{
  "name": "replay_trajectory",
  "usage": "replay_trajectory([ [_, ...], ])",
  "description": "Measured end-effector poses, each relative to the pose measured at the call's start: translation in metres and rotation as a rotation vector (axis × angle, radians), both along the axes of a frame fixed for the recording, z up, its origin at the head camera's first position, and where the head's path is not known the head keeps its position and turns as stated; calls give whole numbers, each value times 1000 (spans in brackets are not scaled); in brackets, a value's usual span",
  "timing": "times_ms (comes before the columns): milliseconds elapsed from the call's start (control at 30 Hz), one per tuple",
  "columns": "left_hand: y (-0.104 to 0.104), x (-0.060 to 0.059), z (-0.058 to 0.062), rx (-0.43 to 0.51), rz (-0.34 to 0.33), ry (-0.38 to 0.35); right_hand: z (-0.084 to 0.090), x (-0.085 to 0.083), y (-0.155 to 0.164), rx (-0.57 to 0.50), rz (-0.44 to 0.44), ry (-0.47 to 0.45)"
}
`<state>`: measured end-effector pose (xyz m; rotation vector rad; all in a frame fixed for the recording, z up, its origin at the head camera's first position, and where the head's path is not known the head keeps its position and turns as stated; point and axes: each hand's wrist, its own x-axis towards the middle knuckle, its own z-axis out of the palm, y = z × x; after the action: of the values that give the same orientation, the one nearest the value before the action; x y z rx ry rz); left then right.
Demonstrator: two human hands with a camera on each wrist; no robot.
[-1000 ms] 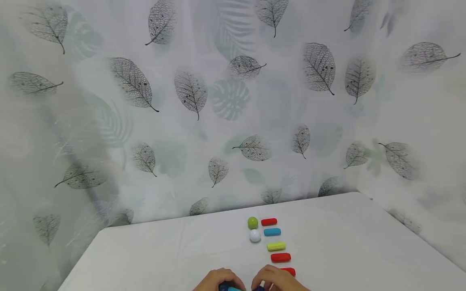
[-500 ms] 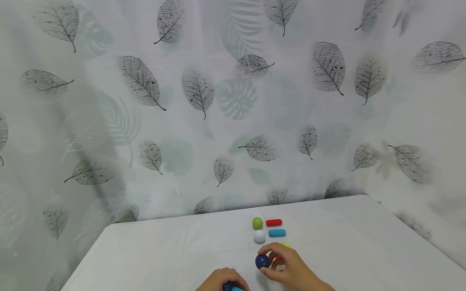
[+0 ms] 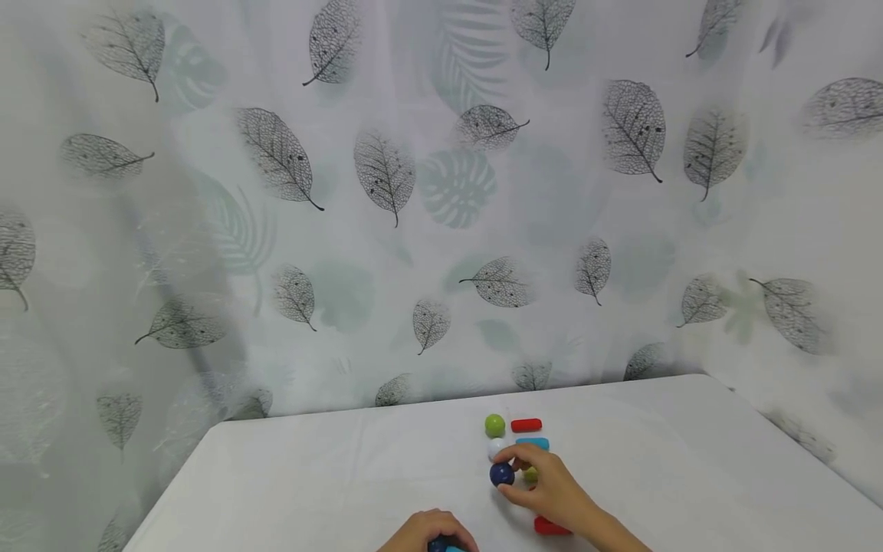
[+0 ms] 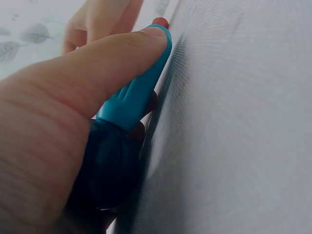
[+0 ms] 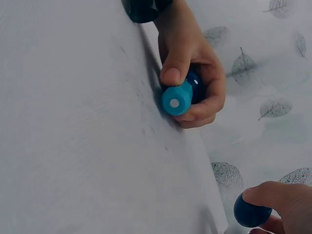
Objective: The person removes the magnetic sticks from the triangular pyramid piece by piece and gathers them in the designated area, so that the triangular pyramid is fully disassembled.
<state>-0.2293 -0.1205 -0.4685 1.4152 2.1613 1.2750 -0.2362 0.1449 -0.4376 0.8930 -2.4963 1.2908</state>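
Observation:
My right hand pinches a dark blue ball between thumb and fingers, just in front of a white ball. Whether this dark blue ball touches the table cannot be told. At the bottom of the head view, my left hand grips a light blue plastic stick together with a second dark blue ball. In the right wrist view that stick shows a pale round dot on its end, and the ball lies against it, under the curled fingers.
A green ball stands behind the white one. To their right lie a red stick, a blue stick, a partly hidden yellow stick and a nearer red stick. Behind the white table hangs a leaf-patterned curtain.
My right hand has moved forward from beside the left hand, carrying its dark blue ball toward the white ball. The left hand keeps its hold on stick and ball. The head view has shifted slightly.

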Motion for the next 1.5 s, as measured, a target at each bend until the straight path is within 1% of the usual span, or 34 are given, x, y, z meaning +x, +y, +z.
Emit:
replay_trajectory([
  [133,0,0,0,0,3,16,-5,-2,1,31,-27,7],
  [333,1,1,0,7,5,-18,-13,-5,2,67,-55,89],
  [400,1,1,0,6,5,-16,-14,-6,3,73,-55,91],
  [600,2,1,0,5,-2,24,-15,-7,4,66,-30,103],
  [700,2,1,0,2,-2,24,-15,-7,4,67,-25,94],
  [900,3,1,-2,-2,-12,-37,-15,-7,5,80,-24,69],
  [1033,2,0,-3,22,-22,-79,-15,-7,5,80,-12,76],
  [1133,1,0,-4,46,-15,-122,-15,-5,4,78,-3,110],
  [1233,1,2,-5,65,2,-133,-14,-4,2,79,-10,169],
  [1367,0,6,-4,99,25,-109,-12,0,-2,58,-33,247],
  [1433,0,6,-3,123,33,-100,-9,3,-4,47,-41,259],
  [1500,1,7,-2,141,45,-87,-8,6,-6,20,-16,279],
])
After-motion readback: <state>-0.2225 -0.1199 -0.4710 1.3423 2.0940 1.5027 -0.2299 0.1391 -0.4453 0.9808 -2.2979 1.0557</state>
